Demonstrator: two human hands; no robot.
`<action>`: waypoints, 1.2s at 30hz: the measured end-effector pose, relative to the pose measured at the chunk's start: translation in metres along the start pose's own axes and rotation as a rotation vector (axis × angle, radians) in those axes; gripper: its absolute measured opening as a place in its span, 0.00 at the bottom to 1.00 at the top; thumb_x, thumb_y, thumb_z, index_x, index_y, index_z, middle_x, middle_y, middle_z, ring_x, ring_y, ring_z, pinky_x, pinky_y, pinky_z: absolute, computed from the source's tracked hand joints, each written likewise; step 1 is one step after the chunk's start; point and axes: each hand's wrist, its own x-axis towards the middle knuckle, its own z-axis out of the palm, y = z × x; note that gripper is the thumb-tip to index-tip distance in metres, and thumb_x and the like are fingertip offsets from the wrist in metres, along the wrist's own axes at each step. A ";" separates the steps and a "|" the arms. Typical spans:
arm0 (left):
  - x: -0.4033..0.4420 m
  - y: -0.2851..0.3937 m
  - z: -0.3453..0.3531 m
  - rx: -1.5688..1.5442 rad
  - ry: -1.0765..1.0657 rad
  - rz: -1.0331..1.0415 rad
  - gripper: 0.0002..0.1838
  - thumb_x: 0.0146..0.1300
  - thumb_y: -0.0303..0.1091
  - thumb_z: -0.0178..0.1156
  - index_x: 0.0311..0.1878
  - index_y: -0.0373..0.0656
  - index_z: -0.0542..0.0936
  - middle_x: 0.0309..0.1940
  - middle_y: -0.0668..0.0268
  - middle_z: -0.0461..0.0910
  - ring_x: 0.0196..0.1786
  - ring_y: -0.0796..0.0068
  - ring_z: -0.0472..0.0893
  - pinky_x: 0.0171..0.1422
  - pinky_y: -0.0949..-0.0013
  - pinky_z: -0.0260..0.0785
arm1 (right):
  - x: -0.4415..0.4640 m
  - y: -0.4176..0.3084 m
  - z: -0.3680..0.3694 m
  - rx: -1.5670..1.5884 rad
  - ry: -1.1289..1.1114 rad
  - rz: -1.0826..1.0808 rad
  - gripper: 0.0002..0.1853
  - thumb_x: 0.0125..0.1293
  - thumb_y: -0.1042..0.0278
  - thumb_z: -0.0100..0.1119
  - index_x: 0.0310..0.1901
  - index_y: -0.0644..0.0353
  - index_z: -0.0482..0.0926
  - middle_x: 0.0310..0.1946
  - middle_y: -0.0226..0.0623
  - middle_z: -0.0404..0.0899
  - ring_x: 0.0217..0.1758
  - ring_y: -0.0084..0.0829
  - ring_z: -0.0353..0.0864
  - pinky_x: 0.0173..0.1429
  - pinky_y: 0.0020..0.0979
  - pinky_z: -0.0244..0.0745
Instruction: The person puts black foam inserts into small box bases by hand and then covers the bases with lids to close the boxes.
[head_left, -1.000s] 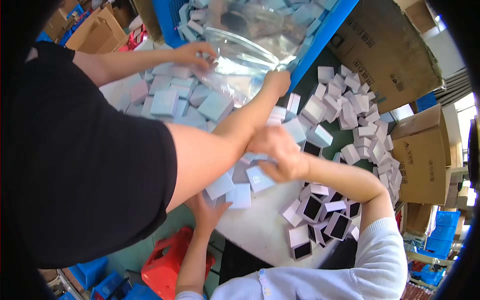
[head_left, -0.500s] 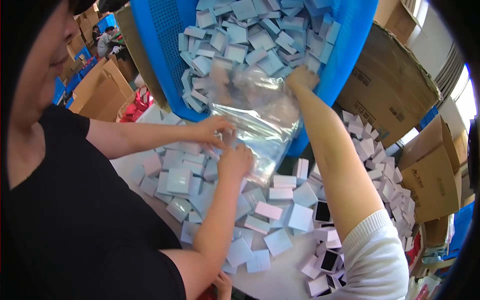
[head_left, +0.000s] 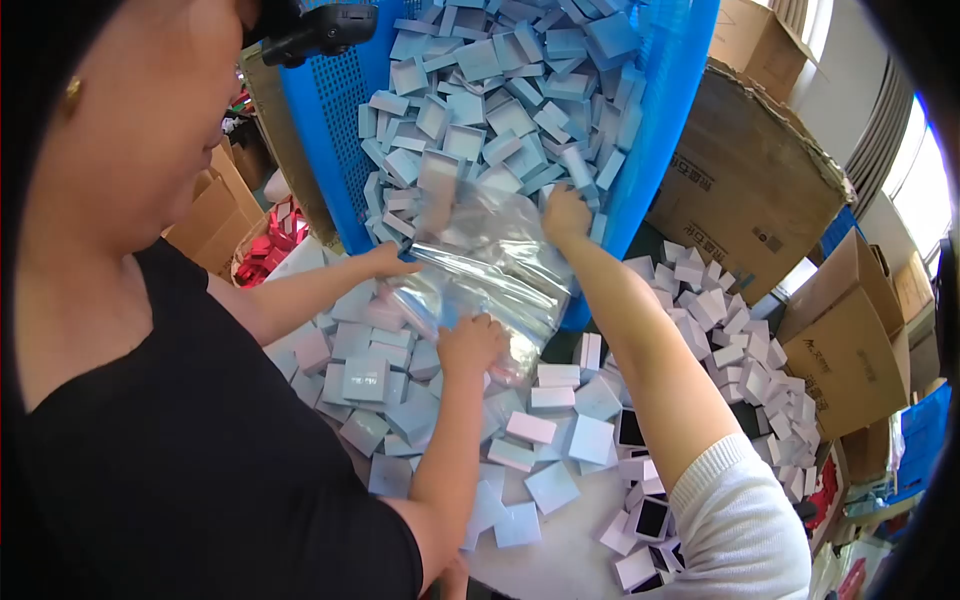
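Plainly, at far left a co-worker in a black short-sleeved top (head_left: 210,430) leans in over the bench, with a black device (head_left: 325,32) at the head. Behind that person, an open brown cardboard box (head_left: 215,220) stands in the room, with a pile of red pieces (head_left: 272,245) beside it. Pale blue and white square boxes (head_left: 366,380) crowd the left and middle of the white bench (head_left: 555,555), some stacked on others. The co-worker's left hand (head_left: 392,260) and the co-worker's right hand (head_left: 472,342) are at the near end of a clear, shiny plastic bag (head_left: 500,275). The wearer's left hand (head_left: 455,578) is only a sliver at the lower edge; I cannot tell how its fingers stand. The bag lies between those hands and a big blue plastic basket (head_left: 672,110), its far end against the pale open boxes (head_left: 500,110) filling the basket. The wearer's right hand (head_left: 568,213) is at the bag's upper right edge, fingers curled inward; their grip is hidden. Further right, white boxes with black interiors (head_left: 651,519) lie on the bench, below a heap of plain white boxes (head_left: 735,345). Large brown cardboard (head_left: 745,190) and an open brown carton (head_left: 850,350) stand beyond, near a grey curtain (head_left: 878,130) and a bright window (head_left: 915,155).
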 end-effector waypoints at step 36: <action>-0.083 0.248 -0.016 -0.719 -0.248 0.221 0.36 0.45 0.28 0.68 0.62 0.43 0.70 0.56 0.53 0.71 0.59 0.49 0.70 0.66 0.50 0.62 | -0.308 0.266 -0.084 -0.176 -0.690 -0.080 0.52 0.47 0.41 0.71 0.70 0.53 0.57 0.54 0.60 0.73 0.56 0.59 0.77 0.58 0.51 0.74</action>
